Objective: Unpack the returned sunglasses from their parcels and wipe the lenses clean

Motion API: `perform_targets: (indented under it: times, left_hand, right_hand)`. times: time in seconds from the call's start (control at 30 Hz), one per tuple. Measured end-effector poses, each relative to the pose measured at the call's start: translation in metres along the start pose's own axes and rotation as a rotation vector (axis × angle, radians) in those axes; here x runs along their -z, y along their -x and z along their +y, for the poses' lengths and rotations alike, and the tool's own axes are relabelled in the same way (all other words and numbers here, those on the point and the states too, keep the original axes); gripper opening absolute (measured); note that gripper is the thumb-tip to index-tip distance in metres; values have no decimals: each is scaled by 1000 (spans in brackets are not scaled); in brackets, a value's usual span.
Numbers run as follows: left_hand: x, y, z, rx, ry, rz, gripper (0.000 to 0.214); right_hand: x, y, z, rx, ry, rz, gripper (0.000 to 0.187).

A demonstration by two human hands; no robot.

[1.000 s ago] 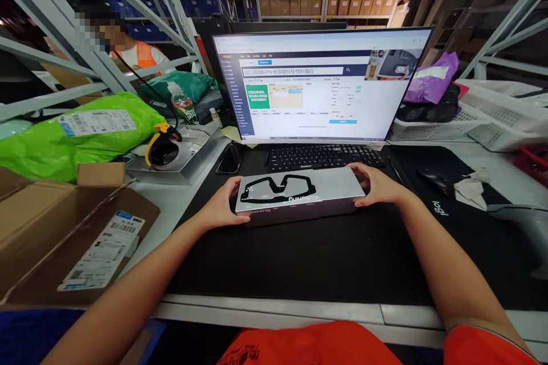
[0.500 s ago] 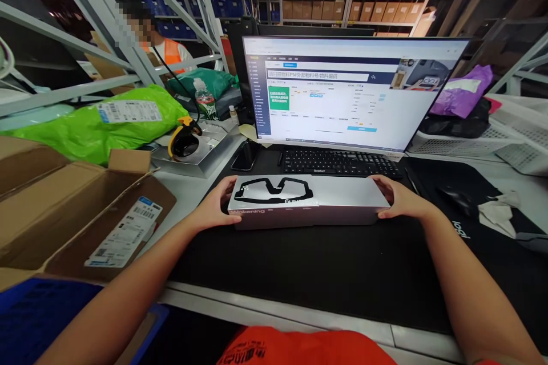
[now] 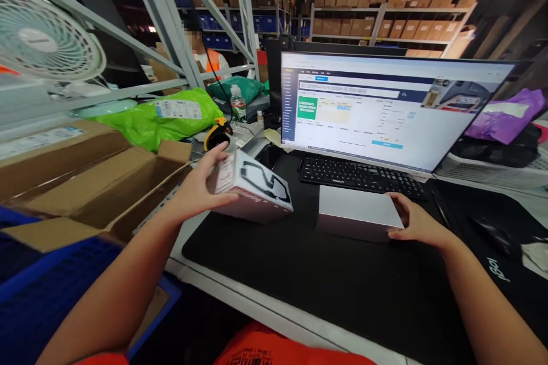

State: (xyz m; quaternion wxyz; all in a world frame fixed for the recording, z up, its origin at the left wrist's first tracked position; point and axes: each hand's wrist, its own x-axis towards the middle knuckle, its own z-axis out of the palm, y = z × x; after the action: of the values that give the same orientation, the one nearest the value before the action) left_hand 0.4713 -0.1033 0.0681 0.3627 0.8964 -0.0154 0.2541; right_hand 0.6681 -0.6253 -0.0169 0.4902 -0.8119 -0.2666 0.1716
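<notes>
My left hand [image 3: 197,187] grips the end of a printed box cover [image 3: 263,182], white on top with a black glasses outline and lettering along its side. It is tilted, its left end towards the cardboard carton. Across a gap to the right, a plain white box [image 3: 359,208] rests on the black desk mat [image 3: 299,274]. Around its right end my right hand [image 3: 413,221] is closed, thumb at the front and fingers behind. The inside of both box parts is hidden from view.
Behind the boxes stand a keyboard [image 3: 359,175] and a lit monitor [image 3: 385,108]. At left are an opened cardboard carton [image 3: 85,182], a green parcel [image 3: 171,114] and a fan [image 3: 47,34]. A mouse [image 3: 496,236] lies at right. A person in an orange vest [image 3: 214,63] is in the background.
The one long box has come apart into two pieces. My left hand has drawn the printed cover left and tilted it, while my right hand keeps the plain box. The view has turned left.
</notes>
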Motion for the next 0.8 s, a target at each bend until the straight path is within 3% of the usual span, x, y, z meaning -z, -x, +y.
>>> perform_targets:
  times: [0.1,0.17,0.33,0.43,0.53,0.63,0.73,0.8]
  left_hand:
    - [-7,-18,37,-78,-141,-93,114]
    - [-13,-28,51,-98,-159,-171,114]
    - [-16,-38,51,-147,-179,-353,103]
    - [-13,-34,43,-195,-231,-402,98]
    - [-18,-23,38,-170,-280,-284,94]
    - [-33,-8,36,-105,-351,-18,91]
    - [-46,4,36,-51,-436,201,86]
    - [-47,7,34,-63,-428,251,77]
  right_hand:
    - [-1,-1,5,30,-35,109,85]
    - [-2,-1,4,26,-46,162,83]
    - [-3,7,-16,8,50,133,90]
    - [-4,25,-33,32,192,226,94]
    - [-17,53,-48,158,398,367,94]
    - [-44,84,-52,379,578,450,88]
    - [-75,110,-36,661,736,440,71]
    - [-92,122,-20,811,818,346,65]
